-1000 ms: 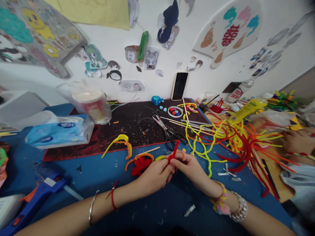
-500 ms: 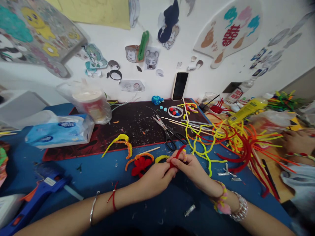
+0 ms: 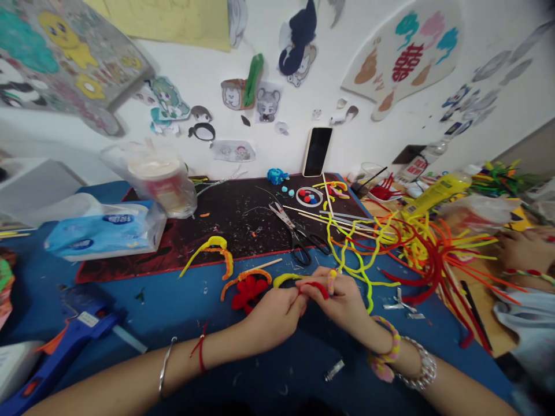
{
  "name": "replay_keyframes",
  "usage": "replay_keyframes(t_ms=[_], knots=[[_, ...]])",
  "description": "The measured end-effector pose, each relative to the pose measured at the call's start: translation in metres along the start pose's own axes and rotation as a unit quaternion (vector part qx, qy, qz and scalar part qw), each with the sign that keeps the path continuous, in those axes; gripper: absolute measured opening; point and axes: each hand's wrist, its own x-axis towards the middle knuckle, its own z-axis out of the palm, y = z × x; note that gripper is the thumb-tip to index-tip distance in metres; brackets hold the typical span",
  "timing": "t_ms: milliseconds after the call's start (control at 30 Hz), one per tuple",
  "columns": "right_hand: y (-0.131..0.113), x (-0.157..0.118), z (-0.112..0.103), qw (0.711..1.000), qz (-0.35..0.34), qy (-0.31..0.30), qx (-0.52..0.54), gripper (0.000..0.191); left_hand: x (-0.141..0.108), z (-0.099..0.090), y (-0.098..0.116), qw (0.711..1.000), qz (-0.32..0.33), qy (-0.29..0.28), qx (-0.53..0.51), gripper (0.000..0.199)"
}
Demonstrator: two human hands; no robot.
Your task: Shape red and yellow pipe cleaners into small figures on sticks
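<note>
My left hand [image 3: 275, 316] and my right hand [image 3: 338, 297] meet low in the middle of the blue table top, fingertips close together. A short red pipe cleaner [image 3: 315, 286] runs between them, pinched by both hands and bent over. A small yellow-and-pink twisted pipe cleaner [image 3: 332, 282] stands up from my right fingers. Just past my left hand lie a yellow pipe cleaner [image 3: 284, 279], a red pipe-cleaner flower [image 3: 248, 293] and an orange pipe-cleaner curve [image 3: 243, 282].
Scissors [image 3: 295, 238] lie on a black mat [image 3: 234, 231] beyond my hands. A heap of red and yellow pipe cleaners [image 3: 416, 248] spreads to the right. A blue glue gun [image 3: 73, 338] lies at left. A co-worker's hand [image 3: 525, 251] rests at far right.
The red pipe cleaner has tipped from nearly upright to lying bent across my fingers. My right hand has shifted slightly up and right, and the twisted piece now stands clear.
</note>
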Motion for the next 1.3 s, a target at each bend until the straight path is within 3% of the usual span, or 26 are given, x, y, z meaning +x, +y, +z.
replay_keyframes(t_ms=[167, 300, 500, 633, 800, 967, 1100, 1200, 1300], knots=[[0.003, -0.001, 0.004, 0.998, 0.051, 0.031, -0.02, 0.035, 0.0, -0.001, 0.002, 0.999, -0.01, 0.005, 0.049, 0.038], [0.005, 0.002, 0.002, 0.992, 0.111, -0.025, 0.046, 0.035, 0.0, -0.003, 0.003, 1.0, -0.013, 0.0, 0.016, 0.037], [0.009, 0.003, -0.002, 0.958, 0.208, -0.1, 0.173, 0.031, 0.0, -0.005, 0.007, 0.996, -0.028, -0.026, -0.078, 0.035], [0.01, 0.003, -0.002, 0.944, 0.216, -0.127, 0.213, 0.031, -0.001, -0.005, 0.008, 0.991, -0.045, -0.054, -0.117, 0.035], [0.01, 0.006, -0.001, 0.946, 0.201, -0.133, 0.216, 0.035, 0.001, -0.003, 0.003, 0.992, -0.039, -0.033, -0.116, 0.033], [0.01, 0.004, -0.001, 0.944, 0.212, -0.112, 0.225, 0.035, 0.001, -0.001, -0.002, 1.0, 0.008, -0.012, -0.022, 0.031], [0.01, 0.003, 0.0, 0.909, 0.265, -0.135, 0.292, 0.031, 0.0, -0.002, -0.003, 0.993, 0.066, -0.021, 0.096, 0.029], [0.01, 0.003, 0.0, 0.891, 0.295, -0.145, 0.314, 0.031, 0.0, -0.003, -0.003, 0.974, 0.097, -0.012, 0.205, 0.032], [0.009, 0.003, 0.0, 0.909, 0.283, -0.14, 0.273, 0.034, -0.002, -0.004, -0.002, 0.931, 0.128, -0.007, 0.342, 0.037]])
